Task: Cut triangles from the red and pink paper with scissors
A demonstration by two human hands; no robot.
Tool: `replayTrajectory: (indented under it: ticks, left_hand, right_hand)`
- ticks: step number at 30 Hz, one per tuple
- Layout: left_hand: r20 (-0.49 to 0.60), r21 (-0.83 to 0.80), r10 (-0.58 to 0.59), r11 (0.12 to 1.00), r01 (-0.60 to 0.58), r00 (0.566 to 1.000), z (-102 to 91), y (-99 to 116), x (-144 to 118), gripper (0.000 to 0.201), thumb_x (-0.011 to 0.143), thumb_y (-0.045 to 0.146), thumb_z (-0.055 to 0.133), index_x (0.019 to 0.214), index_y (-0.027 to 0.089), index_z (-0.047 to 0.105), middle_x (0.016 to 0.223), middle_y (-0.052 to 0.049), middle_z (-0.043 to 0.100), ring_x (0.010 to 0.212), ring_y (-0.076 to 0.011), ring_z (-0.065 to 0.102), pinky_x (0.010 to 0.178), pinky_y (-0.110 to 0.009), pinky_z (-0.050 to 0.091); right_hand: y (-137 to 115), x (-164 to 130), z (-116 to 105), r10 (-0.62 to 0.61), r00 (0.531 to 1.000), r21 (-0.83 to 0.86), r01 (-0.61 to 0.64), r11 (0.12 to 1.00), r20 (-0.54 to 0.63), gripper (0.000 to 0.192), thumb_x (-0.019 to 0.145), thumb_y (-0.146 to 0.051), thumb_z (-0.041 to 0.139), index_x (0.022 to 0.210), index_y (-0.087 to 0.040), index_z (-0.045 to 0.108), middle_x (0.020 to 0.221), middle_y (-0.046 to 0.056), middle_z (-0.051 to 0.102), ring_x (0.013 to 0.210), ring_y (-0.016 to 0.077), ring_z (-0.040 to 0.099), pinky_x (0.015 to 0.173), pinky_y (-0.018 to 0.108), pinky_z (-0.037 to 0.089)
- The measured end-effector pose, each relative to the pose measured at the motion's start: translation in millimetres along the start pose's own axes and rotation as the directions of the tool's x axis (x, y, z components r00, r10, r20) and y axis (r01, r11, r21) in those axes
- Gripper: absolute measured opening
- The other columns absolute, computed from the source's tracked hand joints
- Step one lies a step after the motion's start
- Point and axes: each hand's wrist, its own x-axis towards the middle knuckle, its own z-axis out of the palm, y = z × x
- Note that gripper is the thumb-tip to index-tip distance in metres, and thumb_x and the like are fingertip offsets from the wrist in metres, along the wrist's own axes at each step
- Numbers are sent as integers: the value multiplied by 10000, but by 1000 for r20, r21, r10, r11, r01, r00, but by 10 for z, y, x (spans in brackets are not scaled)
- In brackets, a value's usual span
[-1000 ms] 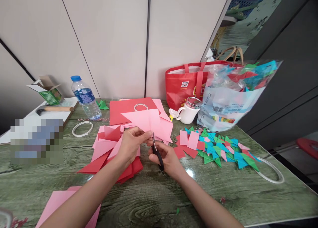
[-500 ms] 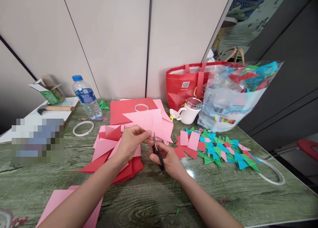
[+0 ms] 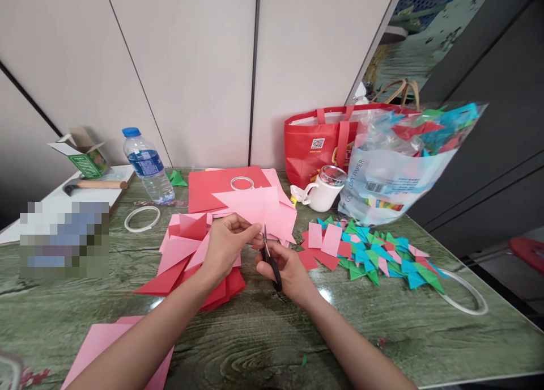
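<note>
i note the left hand (image 3: 224, 248) pinching the near corner of the folded pink sheet (image 3: 259, 207), which is held up and fans away toward the wall. the right hand (image 3: 285, 269) is clenched on the scissors (image 3: 269, 257), whose blades point up and away into the sheet's near edge, just right of the left fingertips.

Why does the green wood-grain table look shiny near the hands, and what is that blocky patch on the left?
Head view: the glossy green wood-grain table throws back white glare beside the right hand holding black scissors; the blocky patch is pixelated, hiding what lies there; wall lines and the table edge slant, a wide-lens distortion; the left hand and pink folded paper stay sharp.
</note>
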Motion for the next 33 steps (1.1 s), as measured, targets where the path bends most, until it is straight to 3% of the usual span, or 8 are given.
replayTrajectory:
  ticks: [6, 17, 33]
  left_hand:
    - [-27, -3, -6, 1000, 6, 1000, 24, 21, -19, 155, 649, 237, 691, 633, 124, 586, 566, -33, 659, 502, -143, 624, 513, -239, 495]
    - [-22, 0, -4, 1000, 4, 1000, 14, 9, -13, 165, 637, 239, 703, 631, 128, 581, 565, -33, 663, 504, -146, 626, 519, -241, 492]
    - [-42, -30, -25, 999, 24, 999, 38, -7, -20, 143, 650, 207, 687, 626, 130, 569, 542, -13, 646, 501, -137, 620, 523, -236, 491]
  right_hand:
    - [25, 4, -12, -1, 1000, -12, 1, 1000, -6, 332, 594, -347, 747, 812, -174, 566, 708, -9, 521, 625, 119, 471, 606, 256, 397]
    - [44, 2, -21, 5, 1000, -30, -6, 1000, -20, 444, 586, -372, 754, 943, -168, 588, 727, -2, 536, 650, 129, 491, 629, 268, 415]
    - [45, 3, -1, -6, 998, -52, 3, 999, -60, 393, 578, -365, 757, 879, -171, 596, 668, -17, 515, 602, 118, 465, 585, 258, 406]
